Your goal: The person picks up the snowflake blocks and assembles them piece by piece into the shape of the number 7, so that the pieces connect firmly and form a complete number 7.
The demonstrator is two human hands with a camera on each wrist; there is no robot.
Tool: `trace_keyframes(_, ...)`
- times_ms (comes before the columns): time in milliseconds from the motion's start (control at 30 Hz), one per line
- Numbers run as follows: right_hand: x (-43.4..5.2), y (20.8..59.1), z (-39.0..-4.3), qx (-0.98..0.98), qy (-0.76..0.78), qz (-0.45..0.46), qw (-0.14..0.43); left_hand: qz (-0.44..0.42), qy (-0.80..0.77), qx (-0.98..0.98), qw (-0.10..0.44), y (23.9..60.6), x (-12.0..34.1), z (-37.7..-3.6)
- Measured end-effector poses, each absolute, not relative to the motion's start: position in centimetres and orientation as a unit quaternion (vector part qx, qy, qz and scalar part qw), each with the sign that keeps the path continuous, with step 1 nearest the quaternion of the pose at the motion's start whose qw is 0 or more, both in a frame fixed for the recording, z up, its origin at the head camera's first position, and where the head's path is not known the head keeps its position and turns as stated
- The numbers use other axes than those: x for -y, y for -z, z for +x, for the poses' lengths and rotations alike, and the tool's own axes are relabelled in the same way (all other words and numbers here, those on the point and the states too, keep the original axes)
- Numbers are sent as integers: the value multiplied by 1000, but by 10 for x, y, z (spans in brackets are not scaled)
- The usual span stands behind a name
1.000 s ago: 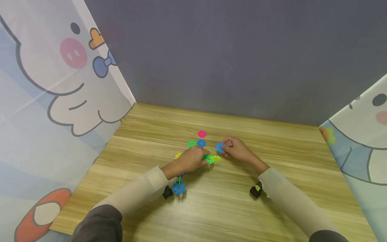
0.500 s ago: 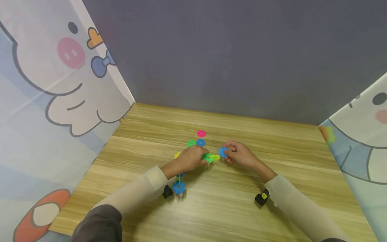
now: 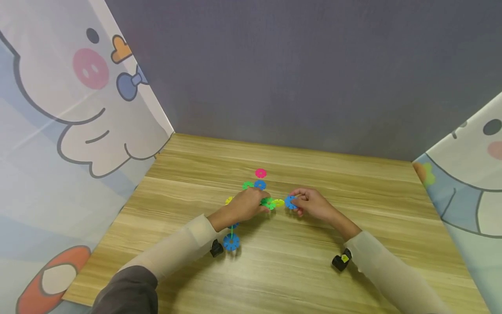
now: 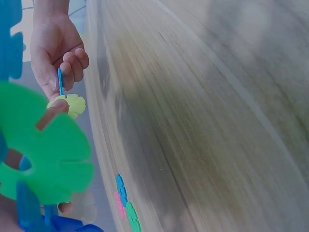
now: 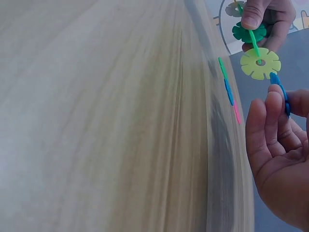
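Blue disc [image 3: 290,202] between curled fingers [image 3: 303,201]

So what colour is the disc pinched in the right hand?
Blue. The disc in the right hand shows best in the head view.

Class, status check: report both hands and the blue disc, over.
Left hand grips green disc. Right hand pinches blue disc, beside yellow disc. Nothing between.

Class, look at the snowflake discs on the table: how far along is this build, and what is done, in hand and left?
Done: several discs are already joined into a chain under the left hand, ending in a yellow disc.
In hand: the right hand pinches a blue disc right beside that yellow one; whether they touch is unclear.
Left: pink, green and blue discs lie loose on the table.
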State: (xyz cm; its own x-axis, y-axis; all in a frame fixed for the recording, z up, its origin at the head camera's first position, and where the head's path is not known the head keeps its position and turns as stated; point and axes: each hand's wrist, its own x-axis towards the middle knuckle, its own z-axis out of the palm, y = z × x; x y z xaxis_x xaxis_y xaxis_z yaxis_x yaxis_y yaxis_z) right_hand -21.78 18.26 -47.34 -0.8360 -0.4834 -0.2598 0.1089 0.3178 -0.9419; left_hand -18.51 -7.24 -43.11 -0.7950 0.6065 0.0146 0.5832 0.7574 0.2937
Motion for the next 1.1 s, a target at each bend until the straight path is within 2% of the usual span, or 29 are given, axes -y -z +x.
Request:
trace_keyframes(500, -180, 478, -215, -750, 593, -146, 254, 317, -157, -935, 30, 430, 72, -184)
trace_keyframes(1100, -179, 477, -213, -740, 611, -110, 257, 347, -144, -927, 1, 436, 65, -185)
